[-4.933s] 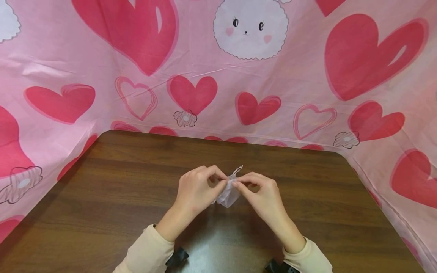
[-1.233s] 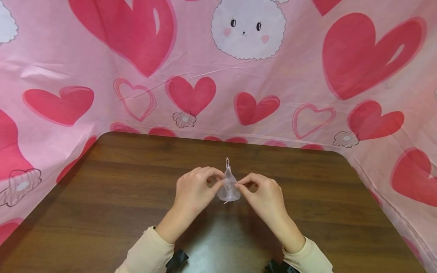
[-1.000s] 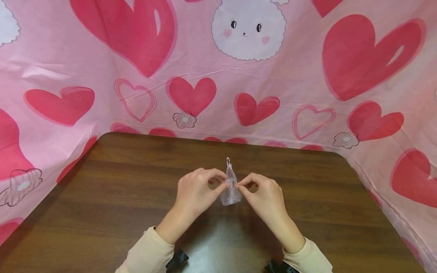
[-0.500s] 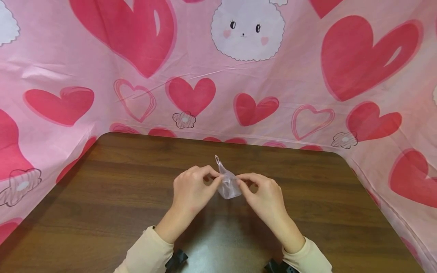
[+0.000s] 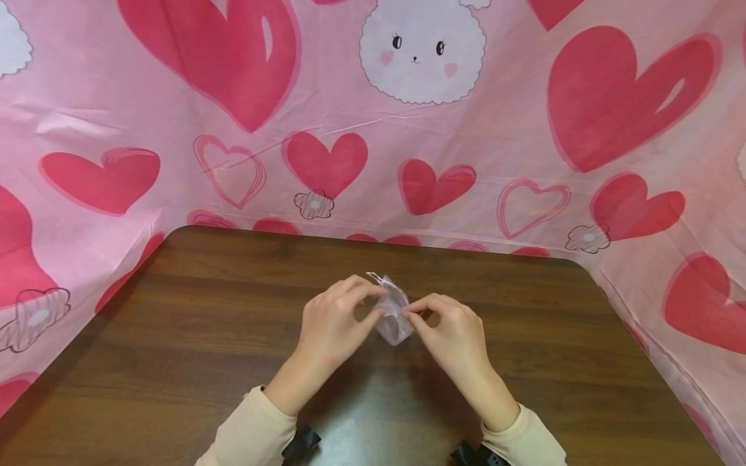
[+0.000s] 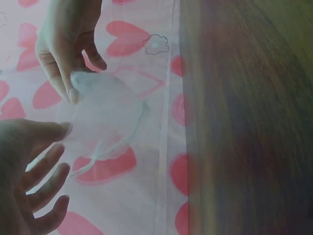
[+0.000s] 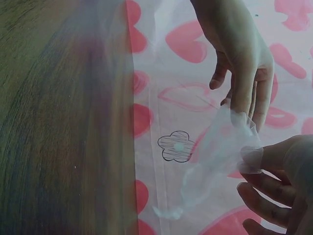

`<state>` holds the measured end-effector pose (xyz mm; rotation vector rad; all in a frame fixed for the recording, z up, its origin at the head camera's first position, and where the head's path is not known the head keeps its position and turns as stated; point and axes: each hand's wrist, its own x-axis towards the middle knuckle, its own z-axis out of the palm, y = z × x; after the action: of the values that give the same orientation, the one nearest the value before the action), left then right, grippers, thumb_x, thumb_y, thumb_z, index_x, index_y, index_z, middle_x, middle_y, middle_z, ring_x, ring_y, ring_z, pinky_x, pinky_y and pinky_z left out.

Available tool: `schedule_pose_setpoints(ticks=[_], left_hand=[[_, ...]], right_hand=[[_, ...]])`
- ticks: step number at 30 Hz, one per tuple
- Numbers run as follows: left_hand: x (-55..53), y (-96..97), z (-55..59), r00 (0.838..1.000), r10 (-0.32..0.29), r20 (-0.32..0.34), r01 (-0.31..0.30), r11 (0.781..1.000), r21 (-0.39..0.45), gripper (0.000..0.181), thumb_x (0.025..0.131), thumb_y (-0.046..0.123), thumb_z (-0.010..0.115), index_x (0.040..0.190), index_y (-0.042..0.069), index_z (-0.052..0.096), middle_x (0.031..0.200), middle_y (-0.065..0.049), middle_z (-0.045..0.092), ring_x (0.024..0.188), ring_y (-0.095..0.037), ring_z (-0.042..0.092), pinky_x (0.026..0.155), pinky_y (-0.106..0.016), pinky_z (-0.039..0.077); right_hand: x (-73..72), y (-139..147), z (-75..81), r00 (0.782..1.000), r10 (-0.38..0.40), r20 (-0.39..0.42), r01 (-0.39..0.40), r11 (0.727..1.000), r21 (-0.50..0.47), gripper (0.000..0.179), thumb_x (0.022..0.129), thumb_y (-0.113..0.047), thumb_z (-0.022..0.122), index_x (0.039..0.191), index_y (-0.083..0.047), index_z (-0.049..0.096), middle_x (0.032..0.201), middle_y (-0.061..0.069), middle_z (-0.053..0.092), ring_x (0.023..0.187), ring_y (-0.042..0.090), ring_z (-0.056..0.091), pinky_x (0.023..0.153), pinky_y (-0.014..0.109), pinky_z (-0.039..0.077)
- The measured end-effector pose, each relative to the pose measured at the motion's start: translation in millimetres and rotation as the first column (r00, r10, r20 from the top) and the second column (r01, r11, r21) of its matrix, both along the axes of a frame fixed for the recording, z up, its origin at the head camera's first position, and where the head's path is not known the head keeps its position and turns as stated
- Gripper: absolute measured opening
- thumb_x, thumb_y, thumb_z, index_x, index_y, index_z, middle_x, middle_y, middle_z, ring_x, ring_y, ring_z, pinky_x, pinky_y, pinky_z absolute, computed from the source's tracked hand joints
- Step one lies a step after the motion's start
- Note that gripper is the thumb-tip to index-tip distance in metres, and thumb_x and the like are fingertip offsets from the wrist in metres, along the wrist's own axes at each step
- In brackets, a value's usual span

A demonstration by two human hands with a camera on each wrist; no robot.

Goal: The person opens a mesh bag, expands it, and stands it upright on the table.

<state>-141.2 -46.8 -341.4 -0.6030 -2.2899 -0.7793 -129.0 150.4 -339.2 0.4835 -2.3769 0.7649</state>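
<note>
A small sheer white drawstring pouch (image 5: pixel 394 329) is held up between the two hands over the table, its thin cord loop (image 5: pixel 374 277) sticking out at the upper left. The left hand (image 5: pixel 335 317) holds its left side with thumb and forefinger, the tips a little apart in the head view. At the right side, the right hand (image 5: pixel 451 330) pinches the edge between thumb and forefinger. In the left wrist view the see-through pouch (image 6: pixel 107 117) spreads between both hands; in the right wrist view the pouch (image 7: pixel 215 156) covers some fingertips. I cannot tell whether anything is inside.
A dark brown wooden table (image 5: pixel 204 336) lies beneath the hands. Pink cloth with hearts (image 5: pixel 326 162) hangs behind it and along both sides. Black straps (image 5: pixel 302 443) show at the wrists beside the cream sleeves (image 5: pixel 250 430).
The pouch has been turned and shifted between the fingers; its cord loop swung from upper right to straight up, then upper left. The left fingertips have parted slightly. Both arms stay nearly in place.
</note>
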Motion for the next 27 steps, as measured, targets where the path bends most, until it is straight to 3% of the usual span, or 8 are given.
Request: schedule_pose_setpoints(ticks=[5,12,16,22,27], left_hand=[[0.0,0.2,-0.5,0.999,-0.021,-0.027,0.02,1.0,-0.022,0.017,0.076,0.025,0.087,0.091,0.028,0.08,0.087,0.015,0.067,0.074,-0.007,0.061,0.053,-0.027,0.046],[-0.6,-0.1,-0.9,0.999,0.007,-0.046,-0.007,1.0,-0.002,0.011,0.074,0.023,0.087,0.081,0.029,0.08,0.088,0.013,0.065,0.077,-0.009,0.062,0.051,-0.028,0.045],[-0.2,-0.2,-0.8,0.999,0.042,-0.029,-0.043,0.999,-0.014,0.011,0.073,0.027,0.087,0.078,0.028,0.078,0.087,0.014,0.068,0.076,-0.01,0.063,0.052,-0.03,0.046],[-0.3,-1.1,-0.7,0.994,0.111,0.006,-0.111,0.994,-0.009,0.01,0.075,0.028,0.086,0.08,0.028,0.077,0.073,0.015,0.068,0.063,-0.008,0.056,0.05,-0.029,0.041],[-0.5,-2.5,-0.1,0.991,0.131,0.028,-0.131,0.991,0.006,0.007,0.078,0.028,0.083,0.08,0.027,0.076,0.069,0.013,0.066,0.061,-0.008,0.054,0.051,-0.028,0.04]], right_hand=[[0.1,0.4,0.4,1.0,0.005,-0.004,-0.005,1.0,0.002,0.019,0.071,-0.007,0.089,0.081,-0.019,0.078,0.077,-0.008,0.071,0.053,0.003,0.048,0.049,0.026,0.039],[0.1,0.5,1.0,0.999,0.038,-0.004,-0.038,0.999,-0.011,0.019,0.072,-0.007,0.088,0.083,-0.019,0.078,0.075,-0.011,0.068,0.061,0.005,0.057,0.051,0.025,0.041],[1.4,-0.2,1.3,0.995,0.037,0.088,-0.038,0.999,0.008,0.016,0.076,-0.011,0.086,0.087,-0.02,0.078,0.074,-0.013,0.066,0.063,0.005,0.058,0.053,0.027,0.042],[4.0,-0.4,2.9,0.967,0.015,0.254,-0.031,0.998,0.061,0.012,0.081,-0.016,0.082,0.091,-0.021,0.078,0.078,-0.013,0.068,0.058,0.001,0.053,0.055,0.029,0.042],[4.0,0.9,4.2,0.971,-0.004,0.239,-0.009,0.999,0.053,0.011,0.081,-0.013,0.081,0.089,-0.02,0.079,0.083,-0.009,0.072,0.053,0.002,0.046,0.052,0.028,0.04]])
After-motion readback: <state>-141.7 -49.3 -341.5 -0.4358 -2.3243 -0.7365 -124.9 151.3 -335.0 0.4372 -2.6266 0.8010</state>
